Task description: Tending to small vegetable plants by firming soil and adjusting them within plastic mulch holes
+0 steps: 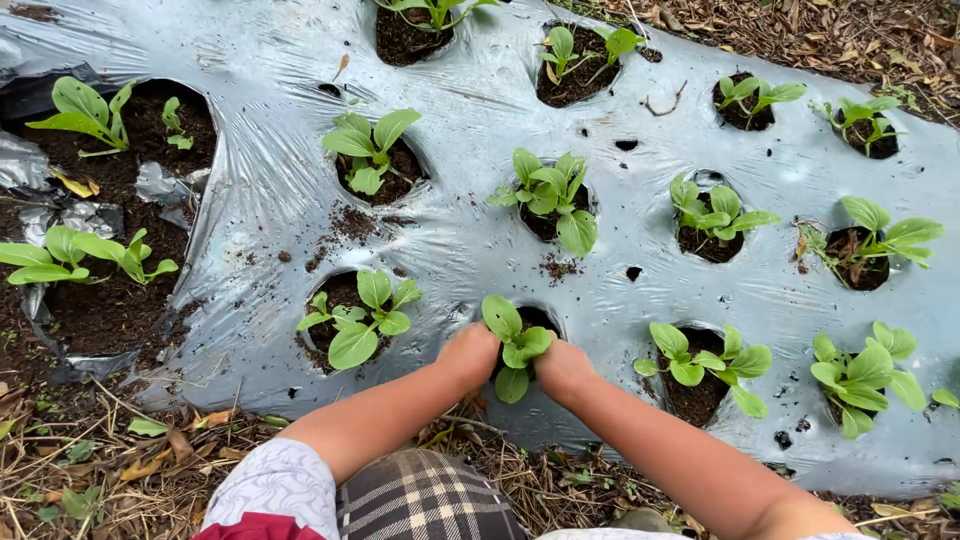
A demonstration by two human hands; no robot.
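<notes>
Bare silver plastic mulch sheet [470, 240] leaves open lanes between leafy green seedlings [360, 320] crowding each round soil hole.

Plastic sheet [480, 250]: spread over the garden bed, covering all but its left end and near edge.
Near row of holes: four along the sheet's near edge, a seedling in each.
Seedling between hands [517, 345]: in the second hole from the left of the near row.
Left hand [468, 355]: pressed at that hole's left rim, touching the seedling.
Right hand [563, 368]: pressed at that hole's right rim, touching the seedling.
Left neighbour seedling [358, 320]: just beside the left hand.
Right neighbour seedling [700, 365]: near the right hand.
Middle and far rows: further planted holes behind.
Torn opening [110, 300]: at the sheet's left end, seedlings in open soil.
Dry mulch [100, 460]: along the bed's near edge and beyond the far right corner.
</notes>
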